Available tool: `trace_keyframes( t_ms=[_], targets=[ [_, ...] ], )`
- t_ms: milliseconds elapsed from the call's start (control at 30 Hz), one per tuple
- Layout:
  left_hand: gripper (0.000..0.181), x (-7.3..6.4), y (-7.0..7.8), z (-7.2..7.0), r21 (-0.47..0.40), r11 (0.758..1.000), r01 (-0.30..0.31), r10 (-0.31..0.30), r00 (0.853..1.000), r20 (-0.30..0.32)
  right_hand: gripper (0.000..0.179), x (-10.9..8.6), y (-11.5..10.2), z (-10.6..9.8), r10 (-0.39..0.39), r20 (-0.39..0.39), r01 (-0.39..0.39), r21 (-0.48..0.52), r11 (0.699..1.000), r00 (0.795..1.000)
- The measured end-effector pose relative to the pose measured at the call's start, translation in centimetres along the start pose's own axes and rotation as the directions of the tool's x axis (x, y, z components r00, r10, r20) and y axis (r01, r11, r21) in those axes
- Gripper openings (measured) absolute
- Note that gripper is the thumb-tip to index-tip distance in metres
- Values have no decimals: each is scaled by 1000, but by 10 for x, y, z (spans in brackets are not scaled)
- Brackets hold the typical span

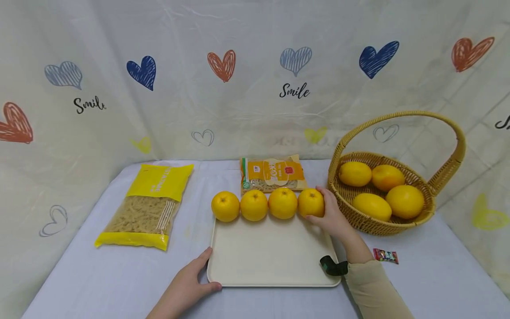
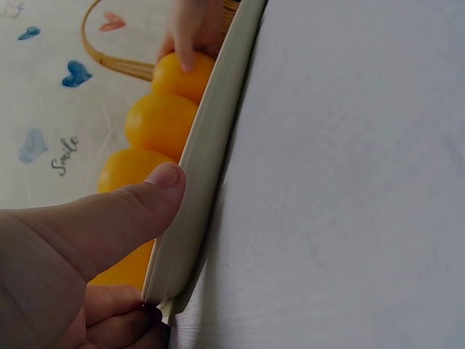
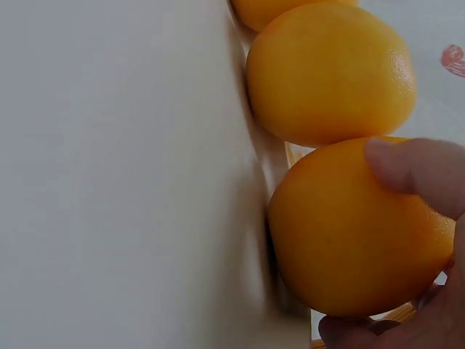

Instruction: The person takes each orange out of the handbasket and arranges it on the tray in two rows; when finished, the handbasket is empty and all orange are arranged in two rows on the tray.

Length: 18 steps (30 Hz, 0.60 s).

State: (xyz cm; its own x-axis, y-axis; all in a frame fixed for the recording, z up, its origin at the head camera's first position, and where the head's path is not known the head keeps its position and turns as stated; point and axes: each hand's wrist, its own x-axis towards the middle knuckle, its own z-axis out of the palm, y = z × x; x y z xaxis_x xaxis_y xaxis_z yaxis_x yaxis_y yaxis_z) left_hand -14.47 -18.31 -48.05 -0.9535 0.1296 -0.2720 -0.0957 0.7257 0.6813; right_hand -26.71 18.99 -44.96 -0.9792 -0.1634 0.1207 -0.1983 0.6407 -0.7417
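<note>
Across the far edge of a cream tray (image 1: 271, 259) sits a row of several oranges. My right hand (image 1: 334, 220) grips the rightmost orange (image 1: 310, 203), thumb on its near side and fingers round its right side. In the right wrist view that orange (image 3: 349, 240) is right beside its neighbour (image 3: 330, 76). My left hand (image 1: 186, 280) holds the tray's near left corner. The left wrist view shows the thumb (image 2: 138, 211) against the tray's rim (image 2: 211, 138), with the other fingers bent at the corner, partly hidden.
A wicker basket (image 1: 382, 228) with a tall handle holds several yellow fruits at the right. Behind the oranges lies an orange food packet (image 1: 275, 170). A yellow pasta bag (image 1: 145, 208) lies left, and a small red wrapped packet (image 1: 385, 255) near the right forearm.
</note>
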Motion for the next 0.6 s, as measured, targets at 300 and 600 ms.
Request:
trace_keyframes(
  t_ms=[300, 600],
  targets=[
    [101, -1, 0, -1, 4, 1000, -19, 19, 1000, -5, 88, -1, 0, -2, 14, 19, -15, 39, 999, 1000],
    [101, -2, 1, -1, 11, 1000, -12, 12, 1000, -8, 87, -1, -1, -1, 39, 23, -40, 53, 998, 999]
  ],
)
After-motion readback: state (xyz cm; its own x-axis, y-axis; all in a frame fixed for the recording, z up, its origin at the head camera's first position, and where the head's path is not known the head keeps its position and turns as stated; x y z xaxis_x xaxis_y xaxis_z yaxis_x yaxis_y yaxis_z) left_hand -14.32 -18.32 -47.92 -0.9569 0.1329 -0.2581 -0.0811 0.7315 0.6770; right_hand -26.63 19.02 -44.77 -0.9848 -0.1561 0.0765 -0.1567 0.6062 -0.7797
